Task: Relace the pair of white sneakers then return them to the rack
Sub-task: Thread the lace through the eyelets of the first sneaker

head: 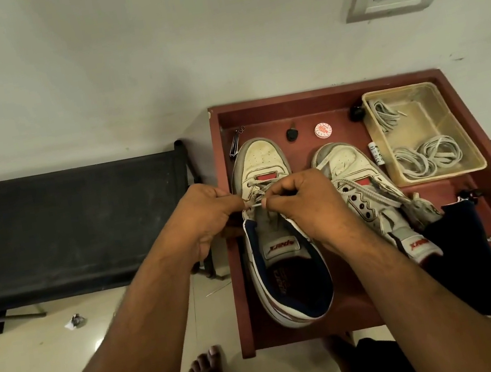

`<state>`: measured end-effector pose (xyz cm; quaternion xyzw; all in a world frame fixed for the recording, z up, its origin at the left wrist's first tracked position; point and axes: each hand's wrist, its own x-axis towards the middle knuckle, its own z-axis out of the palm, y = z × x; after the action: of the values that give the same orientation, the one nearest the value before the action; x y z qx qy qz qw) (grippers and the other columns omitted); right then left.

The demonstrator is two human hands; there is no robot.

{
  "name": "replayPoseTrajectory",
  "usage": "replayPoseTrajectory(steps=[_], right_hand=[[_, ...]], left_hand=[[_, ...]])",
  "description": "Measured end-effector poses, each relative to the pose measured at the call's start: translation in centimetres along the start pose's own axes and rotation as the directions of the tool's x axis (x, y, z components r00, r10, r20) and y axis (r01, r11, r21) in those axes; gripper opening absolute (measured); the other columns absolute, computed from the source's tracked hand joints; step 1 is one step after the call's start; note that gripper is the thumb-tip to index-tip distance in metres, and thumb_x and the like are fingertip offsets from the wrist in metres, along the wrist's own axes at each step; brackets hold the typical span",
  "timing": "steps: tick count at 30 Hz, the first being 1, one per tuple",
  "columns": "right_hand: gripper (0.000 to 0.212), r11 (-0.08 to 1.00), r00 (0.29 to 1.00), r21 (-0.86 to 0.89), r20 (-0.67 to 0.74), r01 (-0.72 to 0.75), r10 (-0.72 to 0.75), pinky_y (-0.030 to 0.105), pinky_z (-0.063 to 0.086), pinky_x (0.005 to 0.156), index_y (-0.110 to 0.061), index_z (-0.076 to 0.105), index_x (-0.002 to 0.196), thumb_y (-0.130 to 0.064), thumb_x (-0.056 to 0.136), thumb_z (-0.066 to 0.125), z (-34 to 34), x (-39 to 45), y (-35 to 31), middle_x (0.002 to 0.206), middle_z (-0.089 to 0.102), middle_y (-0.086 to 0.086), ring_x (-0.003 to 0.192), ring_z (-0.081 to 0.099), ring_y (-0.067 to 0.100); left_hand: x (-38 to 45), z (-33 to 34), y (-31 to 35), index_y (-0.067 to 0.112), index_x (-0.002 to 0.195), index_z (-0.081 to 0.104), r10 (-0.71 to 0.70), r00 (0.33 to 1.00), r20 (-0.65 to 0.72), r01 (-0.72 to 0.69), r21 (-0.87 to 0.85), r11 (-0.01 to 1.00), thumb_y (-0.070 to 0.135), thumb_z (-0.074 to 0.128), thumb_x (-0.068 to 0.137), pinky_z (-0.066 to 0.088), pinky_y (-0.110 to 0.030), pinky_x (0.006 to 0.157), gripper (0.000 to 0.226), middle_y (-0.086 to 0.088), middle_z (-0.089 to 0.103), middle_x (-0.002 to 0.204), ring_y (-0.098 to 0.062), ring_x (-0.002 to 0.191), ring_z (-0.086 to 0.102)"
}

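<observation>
— Hands' status?
— Left hand (207, 215) and right hand (298, 199) each pinch the lace (256, 198) over my near sneaker (280, 245) on the red tray (305, 104).
— Advice?
— Keep both ends even, flat, untwisted. Second sneaker (366, 195) lies just beside.

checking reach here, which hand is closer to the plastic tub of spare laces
Right. The right hand pinches the lace over the left sneaker, nearer the tub at the tray's far right. The left hand sits farther left.
</observation>
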<state>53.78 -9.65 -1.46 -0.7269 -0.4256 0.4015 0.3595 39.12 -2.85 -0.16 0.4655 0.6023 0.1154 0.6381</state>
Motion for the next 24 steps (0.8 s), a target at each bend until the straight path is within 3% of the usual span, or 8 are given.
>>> replayPoseTrajectory(steps=[12,17,24], right_hand=[[0.015,0.997,0.999,-0.069,0.019,0.032,-0.031,0.019,0.050,0.067,-0.017,0.076,0.072,-0.006,0.080,0.070,0.16,0.02,-0.13,0.063,0.068,-0.014,0.063,0.062,-0.004],[0.014,0.999,1.000,-0.037,0.009,0.018,-0.017,0.024,0.054,0.071,-0.017,0.075,0.073,-0.007,0.082,0.070,0.23,0.07,0.10,0.067,0.070,-0.009,0.068,0.064,0.003],[0.012,0.999,0.999,-0.030,0.041,0.022,-0.021,0.017,0.051,0.064,-0.012,0.076,0.074,-0.005,0.081,0.069,0.00,0.01,0.10,0.068,0.071,-0.005,0.063,0.062,-0.001]], left_hand=[[-0.49,-0.13,0.24,-0.012,0.089,0.066,-0.008,1.000,0.020,0.010,-0.070,0.998,-0.002,0.068,0.086,0.058,-0.025,0.052,0.011,-0.013,0.069,0.071,-0.015,0.053,0.067],[-0.39,-0.36,0.16,-0.009,0.089,0.068,-0.006,0.999,0.037,0.008,-0.056,0.998,0.001,0.068,0.086,0.059,-0.026,0.055,0.011,-0.013,0.070,0.073,-0.016,0.056,0.068],[-0.30,-0.21,0.17,-0.009,0.091,0.068,-0.003,0.999,0.034,0.005,-0.053,0.999,0.000,0.068,0.086,0.059,-0.026,0.055,0.010,-0.017,0.070,0.081,-0.018,0.060,0.068]])
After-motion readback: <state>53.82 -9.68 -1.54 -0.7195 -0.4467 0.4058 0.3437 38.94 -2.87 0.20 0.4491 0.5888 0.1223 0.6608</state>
